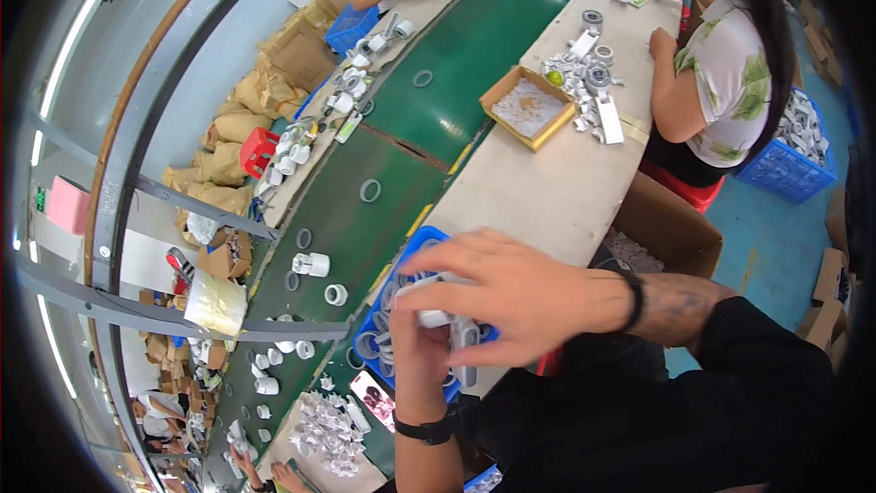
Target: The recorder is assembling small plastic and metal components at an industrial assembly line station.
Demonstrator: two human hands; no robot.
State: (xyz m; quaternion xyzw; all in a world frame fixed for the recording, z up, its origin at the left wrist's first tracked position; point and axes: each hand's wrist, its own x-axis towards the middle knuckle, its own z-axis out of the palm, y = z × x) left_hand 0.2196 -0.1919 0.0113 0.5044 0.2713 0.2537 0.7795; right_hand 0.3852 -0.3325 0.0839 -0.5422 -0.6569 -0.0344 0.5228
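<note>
My right hand (511, 292) reaches in from the right, its fingers curled over a white plastic fitting (436, 298). My left hand (418, 356) comes up from below and grips the same fitting from underneath. Both hands hover over a blue crate (422, 239) that holds grey rings and white parts at the edge of the beige worktable (547, 192). A black band sits on each wrist.
A green conveyor belt (401, 183) carries white fittings and grey rings past the table. A cardboard tray (529, 108) of small parts lies farther up the table. A seated person in a leaf-print shirt (725, 73) works at right. Brown boxes and sacks stand at left.
</note>
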